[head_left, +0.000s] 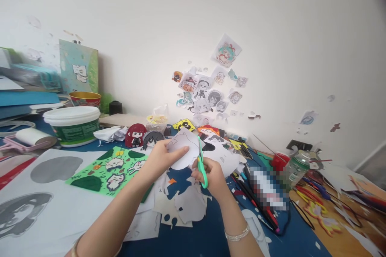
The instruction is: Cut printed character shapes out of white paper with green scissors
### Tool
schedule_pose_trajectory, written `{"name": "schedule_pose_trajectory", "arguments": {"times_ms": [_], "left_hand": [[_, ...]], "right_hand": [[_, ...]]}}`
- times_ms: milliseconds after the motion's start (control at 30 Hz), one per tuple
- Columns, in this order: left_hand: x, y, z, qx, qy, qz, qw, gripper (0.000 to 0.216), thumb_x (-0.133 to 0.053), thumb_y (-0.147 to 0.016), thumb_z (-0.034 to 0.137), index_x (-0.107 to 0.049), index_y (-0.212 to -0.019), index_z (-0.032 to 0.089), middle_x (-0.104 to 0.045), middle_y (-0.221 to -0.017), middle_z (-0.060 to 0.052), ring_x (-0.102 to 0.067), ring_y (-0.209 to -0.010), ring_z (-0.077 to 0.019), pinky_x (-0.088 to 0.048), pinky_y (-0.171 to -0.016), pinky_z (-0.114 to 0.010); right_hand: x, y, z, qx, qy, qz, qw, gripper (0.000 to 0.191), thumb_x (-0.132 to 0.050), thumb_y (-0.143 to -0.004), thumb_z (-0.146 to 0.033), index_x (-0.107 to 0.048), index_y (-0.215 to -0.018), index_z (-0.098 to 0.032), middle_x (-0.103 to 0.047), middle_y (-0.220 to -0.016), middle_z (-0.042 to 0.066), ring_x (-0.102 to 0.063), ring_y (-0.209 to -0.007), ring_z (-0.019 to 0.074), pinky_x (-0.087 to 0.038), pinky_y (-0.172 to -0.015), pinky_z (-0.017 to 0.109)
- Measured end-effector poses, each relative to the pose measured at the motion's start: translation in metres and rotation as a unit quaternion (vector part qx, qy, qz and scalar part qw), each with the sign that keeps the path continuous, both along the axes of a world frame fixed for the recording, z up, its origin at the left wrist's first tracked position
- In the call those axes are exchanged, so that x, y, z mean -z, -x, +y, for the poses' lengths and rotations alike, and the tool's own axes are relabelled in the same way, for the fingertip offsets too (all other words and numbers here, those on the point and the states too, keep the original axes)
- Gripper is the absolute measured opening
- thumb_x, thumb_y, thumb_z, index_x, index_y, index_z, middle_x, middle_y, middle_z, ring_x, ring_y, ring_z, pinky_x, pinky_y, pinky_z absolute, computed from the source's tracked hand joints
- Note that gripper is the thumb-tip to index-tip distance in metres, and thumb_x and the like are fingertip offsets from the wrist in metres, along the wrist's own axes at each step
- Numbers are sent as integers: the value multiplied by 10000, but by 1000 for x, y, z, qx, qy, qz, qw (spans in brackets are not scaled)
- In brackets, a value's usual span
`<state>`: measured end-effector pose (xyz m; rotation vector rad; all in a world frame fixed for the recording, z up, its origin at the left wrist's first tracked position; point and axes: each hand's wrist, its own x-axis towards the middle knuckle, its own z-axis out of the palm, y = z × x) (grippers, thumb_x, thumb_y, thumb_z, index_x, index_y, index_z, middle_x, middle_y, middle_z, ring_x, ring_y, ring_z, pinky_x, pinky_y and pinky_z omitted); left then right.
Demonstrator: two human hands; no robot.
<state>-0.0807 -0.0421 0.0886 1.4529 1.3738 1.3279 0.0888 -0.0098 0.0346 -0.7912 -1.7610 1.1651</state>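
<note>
My left hand (164, 157) pinches a white paper cut-out (182, 148) with a thin drawn outline, holding it up above the table. My right hand (211, 176) is closed round the handles of green scissors (201, 160), whose blades point up into the paper's right edge. Both hands are near the middle of the view. White paper offcuts (187, 207) lie on the blue tabletop (205, 237) just below them. A bracelet sits on my right wrist.
A green sheet with cat drawings (111, 170) and grey printed sheets (45, 209) lie at left. A white tub (72, 124) and a roller (30, 138) stand at far left. Pens, a red cup (279, 161) and a glass jar (297, 168) crowd the right. Stickers (208, 92) cover the wall.
</note>
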Motion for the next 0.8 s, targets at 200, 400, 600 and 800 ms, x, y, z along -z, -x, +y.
{"name": "schedule_pose_trajectory", "arguments": {"times_ms": [200, 400, 600, 800], "left_hand": [[-1, 6, 0, 12, 18, 39, 999, 364, -634, -579, 477, -574, -670, 129, -606, -592, -41, -546, -509, -157, -372, -409, -216], [-1, 7, 1, 16, 9, 63, 998, 339, -629, -578, 464, -555, -621, 135, -577, -557, -24, -512, -483, -139, -319, -382, -200], [4, 11, 6, 16, 19, 67, 997, 360, -631, -564, 485, -549, -611, 137, -577, -558, -26, -516, -486, -146, -325, -385, -208], [12, 15, 12, -4, 34, 68, 997, 402, -625, -546, 539, -538, -604, 152, -591, -539, -27, -548, -483, -166, -315, -371, -210]], "right_hand": [[-1, 0, -1, -4, -15, -11, 1000, 287, -693, -620, -382, -564, -738, -155, -460, -528, -34, -427, -472, 98, -387, -460, 225], [-1, -2, -1, -5, -20, -19, 1000, 305, -685, -621, -408, -576, -747, -153, -471, -535, -29, -450, -486, 106, -407, -469, 230], [-3, -3, -1, -5, -17, -49, 999, 296, -698, -613, -391, -582, -744, -152, -497, -571, -14, -481, -526, 120, -412, -479, 233], [-5, -4, -2, -10, -9, -76, 997, 272, -701, -617, -361, -585, -743, -150, -509, -568, -19, -442, -484, 98, -396, -462, 233]]}}
